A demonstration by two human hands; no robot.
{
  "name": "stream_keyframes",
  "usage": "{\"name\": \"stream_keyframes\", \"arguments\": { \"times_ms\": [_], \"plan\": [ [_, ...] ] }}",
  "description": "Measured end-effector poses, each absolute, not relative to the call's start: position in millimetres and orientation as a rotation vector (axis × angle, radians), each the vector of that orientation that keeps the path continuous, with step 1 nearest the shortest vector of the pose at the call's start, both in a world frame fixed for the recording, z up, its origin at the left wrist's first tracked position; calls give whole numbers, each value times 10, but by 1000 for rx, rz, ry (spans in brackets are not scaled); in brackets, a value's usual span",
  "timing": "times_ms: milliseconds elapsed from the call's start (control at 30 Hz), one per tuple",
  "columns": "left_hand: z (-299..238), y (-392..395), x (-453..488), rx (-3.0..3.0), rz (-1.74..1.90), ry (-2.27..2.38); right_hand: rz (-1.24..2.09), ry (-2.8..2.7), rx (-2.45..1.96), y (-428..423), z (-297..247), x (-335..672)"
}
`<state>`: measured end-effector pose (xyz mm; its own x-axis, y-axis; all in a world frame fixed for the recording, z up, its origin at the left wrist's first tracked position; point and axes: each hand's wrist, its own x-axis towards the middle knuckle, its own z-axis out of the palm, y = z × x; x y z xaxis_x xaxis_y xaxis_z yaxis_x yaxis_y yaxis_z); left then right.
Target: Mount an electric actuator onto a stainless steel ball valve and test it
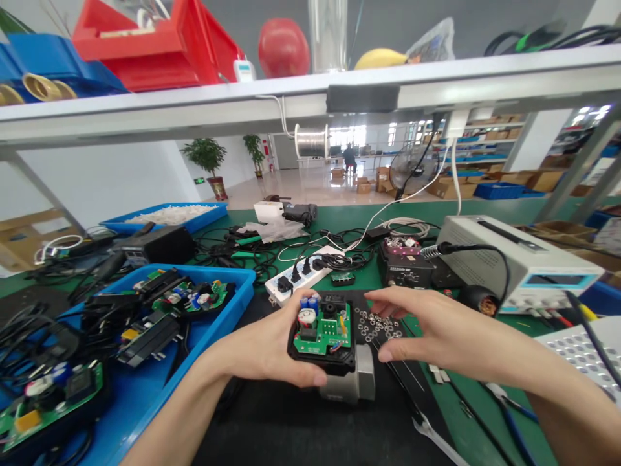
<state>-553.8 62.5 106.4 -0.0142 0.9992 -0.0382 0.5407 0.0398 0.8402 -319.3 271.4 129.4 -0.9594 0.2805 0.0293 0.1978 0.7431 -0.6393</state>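
A green circuit board (320,338) with blue capacitors and a white round part sits in a black housing (323,364). Below the housing shows a silver metal body (350,385) with a hexagonal end, on the black mat. My left hand (272,343) is wrapped round the left side of the housing, its thumb along the front edge. To the right, my right hand (412,317) holds nothing, with thumb and fingers apart. Under and beside its fingers lies a scatter of small metal nuts or washers (371,327). A pair of tweezers (400,372) lies nearby.
A blue tray (194,366) with several similar boards stands left. Behind are a white power strip (303,275), cables and a soldering station (405,266). A bench power supply (514,259) stands right. A wrench (434,440) and pliers (514,414) lie front right. A shelf (218,103) crosses above.
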Motion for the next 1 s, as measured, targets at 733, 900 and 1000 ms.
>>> {"name": "stream_keyframes", "arguments": {
  "times_ms": [733,900,1000],
  "plan": [
    [992,695,-5728,1794,930,1476,817,-3032,388,2509,1780,-3847],
    [969,709,-5748,1796,945,1463,870,-3114,451,2491,1917,-3893],
    [961,714,-5749,1811,958,1442,790,-3143,452,2470,1956,-3909]
  ]
}}
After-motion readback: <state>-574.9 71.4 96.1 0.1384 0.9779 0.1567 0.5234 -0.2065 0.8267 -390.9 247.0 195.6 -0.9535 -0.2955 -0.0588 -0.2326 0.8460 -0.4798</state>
